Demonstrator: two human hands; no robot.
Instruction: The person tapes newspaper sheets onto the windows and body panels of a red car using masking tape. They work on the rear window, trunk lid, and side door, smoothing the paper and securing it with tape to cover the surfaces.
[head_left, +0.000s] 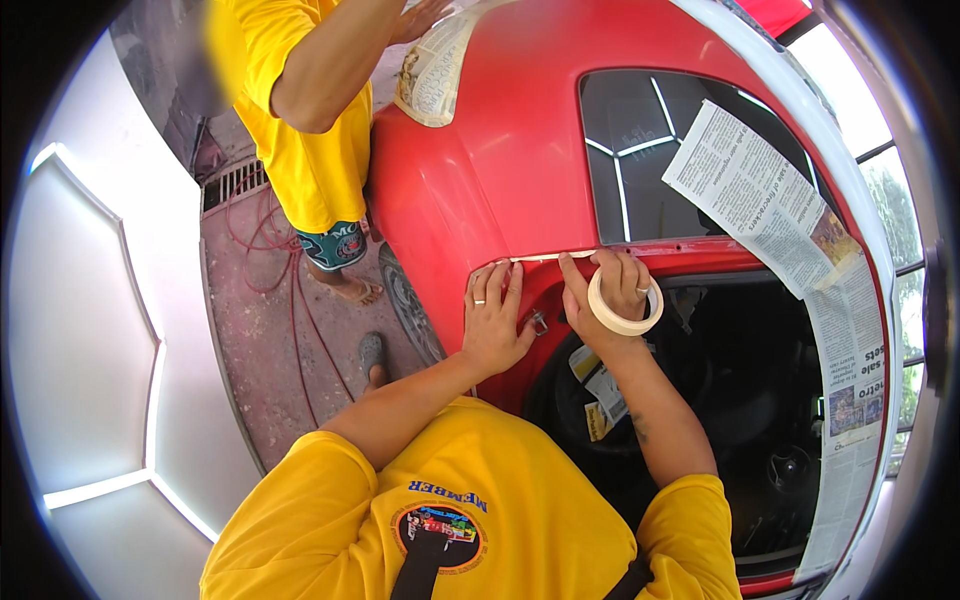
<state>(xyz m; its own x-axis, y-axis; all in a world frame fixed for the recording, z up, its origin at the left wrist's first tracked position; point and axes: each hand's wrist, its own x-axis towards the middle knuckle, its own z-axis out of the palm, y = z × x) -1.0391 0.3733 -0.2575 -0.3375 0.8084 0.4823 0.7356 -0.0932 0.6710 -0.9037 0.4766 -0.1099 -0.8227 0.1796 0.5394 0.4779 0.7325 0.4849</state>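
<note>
A strip of cream masking tape (543, 257) runs along the top edge of the door opening in a red car body (505, 170). My left hand (493, 322) rests on the panel with its fingers stretched out, fingertips at the strip's left end. At the strip's right end, the index finger of my right hand (592, 300) presses on the edge. That hand also carries a roll of masking tape (628, 327), its ring around the other fingers. Just below, between the hands, a metal door latch striker (540, 323) shows on the jamb.
Newspaper sheets (750, 190) cover part of the dark side window (630, 185) and the right edge of the opening. Another person in a yellow shirt (310, 170) stands at the far left by the car. Red hoses (295, 300) lie on the floor near the wheel (408, 305).
</note>
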